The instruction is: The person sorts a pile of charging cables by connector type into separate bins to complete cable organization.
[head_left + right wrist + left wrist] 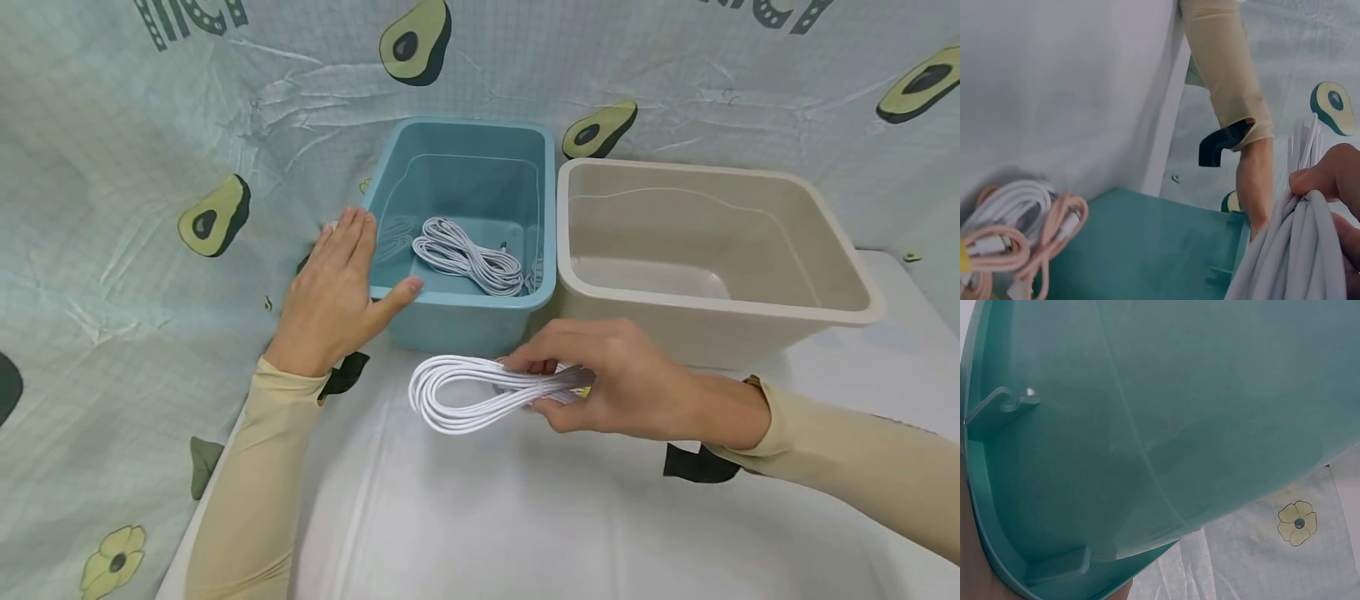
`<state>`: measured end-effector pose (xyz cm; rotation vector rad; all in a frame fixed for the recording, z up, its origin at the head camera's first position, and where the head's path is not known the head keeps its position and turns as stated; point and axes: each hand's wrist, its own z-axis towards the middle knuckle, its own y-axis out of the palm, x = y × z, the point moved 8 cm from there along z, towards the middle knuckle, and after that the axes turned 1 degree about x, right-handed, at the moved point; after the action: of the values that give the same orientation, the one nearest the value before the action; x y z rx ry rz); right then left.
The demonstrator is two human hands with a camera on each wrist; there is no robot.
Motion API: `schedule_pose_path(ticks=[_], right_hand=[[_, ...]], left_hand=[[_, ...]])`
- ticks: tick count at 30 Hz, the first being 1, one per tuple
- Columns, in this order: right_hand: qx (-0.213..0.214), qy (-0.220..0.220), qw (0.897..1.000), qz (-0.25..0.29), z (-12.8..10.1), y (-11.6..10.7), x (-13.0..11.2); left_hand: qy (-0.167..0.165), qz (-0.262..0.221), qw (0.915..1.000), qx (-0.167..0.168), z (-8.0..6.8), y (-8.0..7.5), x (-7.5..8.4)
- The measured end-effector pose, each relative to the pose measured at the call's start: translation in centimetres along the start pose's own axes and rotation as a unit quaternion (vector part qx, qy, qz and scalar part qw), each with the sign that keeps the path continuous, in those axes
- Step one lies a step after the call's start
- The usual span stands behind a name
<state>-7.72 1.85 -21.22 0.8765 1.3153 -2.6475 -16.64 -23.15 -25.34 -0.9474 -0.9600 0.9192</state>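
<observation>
- Centrally, a coiled white cable (468, 394) is held above the white surface (525, 517), its loop end jutting out to the left of the right hand (607, 387).
- That right hand pinches the gathered end of the coil between thumb and curled fingers; the right wrist view shows the strands (1297, 250) bunched under the fingertips.
- Just beyond the right hand stands a blue bin (468, 312), with another bundle of white cable (468, 257) lying inside.
- Flat and relaxed, the left hand (337, 292) lies against the bin's near left corner, fingers straight, thumb touching the front rim.
- To the right of the blue bin, touching it, sits a beige bin (712, 321), beyond the right hand.
- An avocado-print cloth (112, 250) hangs behind and to the left of the left hand.
</observation>
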Motion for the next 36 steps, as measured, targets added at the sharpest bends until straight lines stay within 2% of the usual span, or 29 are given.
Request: schedule_pose_path(ticks=[16, 23, 30, 36], right_hand=[[0.011, -0.024, 0.999, -0.035, 3.9, -3.0, -1.4], [0.022, -0.032, 0.998, -0.049, 6.1, -4.3, -1.5], [0.036, -0.023, 0.998, -0.053, 7.9, -5.4, -1.0], [0.048, -0.005, 0.998, -0.037, 9.1, -6.0, 0.0]], left_hand=[[-0.005, 0.007, 1.0, -0.003, -0.2, 0.0, -0.5], [0.024, 0.007, 0.9993, 0.03, -0.4, -0.4, -0.3], [0.013, -0.02, 0.9992, 0.033, -0.2, -0.3, -0.5], [0.026, -0.033, 0.998, 0.047, -0.2, -0.4, -0.2]])
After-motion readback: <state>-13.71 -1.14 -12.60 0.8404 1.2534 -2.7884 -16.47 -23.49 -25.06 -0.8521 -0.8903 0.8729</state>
